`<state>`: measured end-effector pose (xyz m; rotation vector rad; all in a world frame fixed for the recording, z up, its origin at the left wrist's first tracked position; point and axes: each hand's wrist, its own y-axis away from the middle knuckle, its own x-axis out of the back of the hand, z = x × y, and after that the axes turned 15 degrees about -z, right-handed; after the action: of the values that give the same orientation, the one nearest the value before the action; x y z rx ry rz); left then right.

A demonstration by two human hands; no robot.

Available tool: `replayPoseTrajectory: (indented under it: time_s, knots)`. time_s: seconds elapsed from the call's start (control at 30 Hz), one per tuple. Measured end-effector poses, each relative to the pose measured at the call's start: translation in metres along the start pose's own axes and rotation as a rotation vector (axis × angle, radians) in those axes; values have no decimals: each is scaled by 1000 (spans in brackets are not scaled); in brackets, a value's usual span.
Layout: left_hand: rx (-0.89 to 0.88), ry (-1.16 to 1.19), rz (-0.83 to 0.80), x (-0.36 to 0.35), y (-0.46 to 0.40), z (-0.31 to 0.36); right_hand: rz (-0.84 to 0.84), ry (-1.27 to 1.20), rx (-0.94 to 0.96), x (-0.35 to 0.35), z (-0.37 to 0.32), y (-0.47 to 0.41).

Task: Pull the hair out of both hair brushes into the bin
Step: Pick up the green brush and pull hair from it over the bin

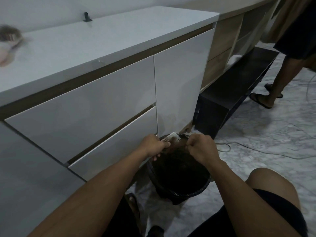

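From the head camera, the person crouched on the marble floor in front of a white cabinet, both arms stretched out over a black bin that stood on the floor just beside the lower drawer. The left hand was curled round the handle of a white hair brush, holding it over the far rim of the bin with its bristles pointing toward the right hand. The right hand's fingers were bent and pinched together just beside the bristles; they seemed to grip strands of hair, though the strands were too fine and dark to make out. A dark mass of hair lay inside the bin below both hands. On the white desk top, far to the left, a second brush thick with hair lay blurred at the edge of the view. A cable trailed across the floor, and another person's legs in sandals stood at the right.
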<state>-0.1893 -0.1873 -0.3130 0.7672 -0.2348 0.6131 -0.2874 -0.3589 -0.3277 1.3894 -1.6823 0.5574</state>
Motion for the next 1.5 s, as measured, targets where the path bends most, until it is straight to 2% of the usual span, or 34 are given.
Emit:
replayPoseTrajectory:
  time_s: [0.1,0.23,0.5,0.63,0.8,0.93,1.0,1.1,1.3,1.37,1.5]
  knots:
    - [-9,-17,1,-1,2,2,-116,-212,29,-2,0,2]
    - [-32,-13,-25,-1,5,7,-133,-467,-5,-9,-7,2]
    - [-69,-8,-11,-1,8,12,-101,-628,-7,-14,-4,-3]
    - [-73,-17,17,4,8,8,-86,-563,7,-13,-1,-6]
    - [-54,-42,185,8,3,0,-105,-246,-50,-4,1,-2]
    - [-80,-108,251,5,3,-2,-148,-237,-67,3,-3,1]
    - [-111,-167,251,3,3,-2,-150,-381,-64,1,-7,2]
    - [-155,-224,235,1,2,0,-165,-773,-70,1,-17,5]
    - [-256,-331,213,-1,6,7,-268,-1158,41,1,-22,5]
    - [-261,-331,240,-1,5,9,-285,-1123,46,0,-21,4]
    - [-219,-337,286,4,4,8,-284,-743,65,2,-22,8]
